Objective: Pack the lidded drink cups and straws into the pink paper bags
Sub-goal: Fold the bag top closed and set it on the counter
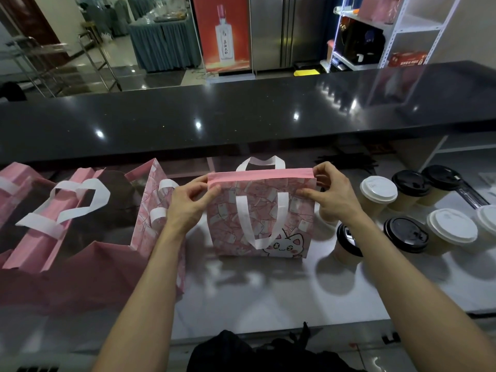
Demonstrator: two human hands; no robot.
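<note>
A pink paper bag (pixel 292 210) with a cat print and white handles stands upright at the centre of the white counter. My left hand (pixel 192 204) pinches the left end of its top edge. My right hand (pixel 331 193) pinches the right end, so the mouth is held nearly flat. Several lidded drink cups stand to the right, some with white lids (pixel 378 189) and some with black lids (pixel 405 234). A bundle of black straws (pixel 346 160) lies behind them under the dark ledge. What is inside the bag is hidden.
Other pink bags (pixel 67 210) stand open at the left, close to my left forearm. A glossy black raised ledge (pixel 241 122) runs along the back of the white counter (pixel 255 291). White shelving (pixel 418 28) stands at the far right.
</note>
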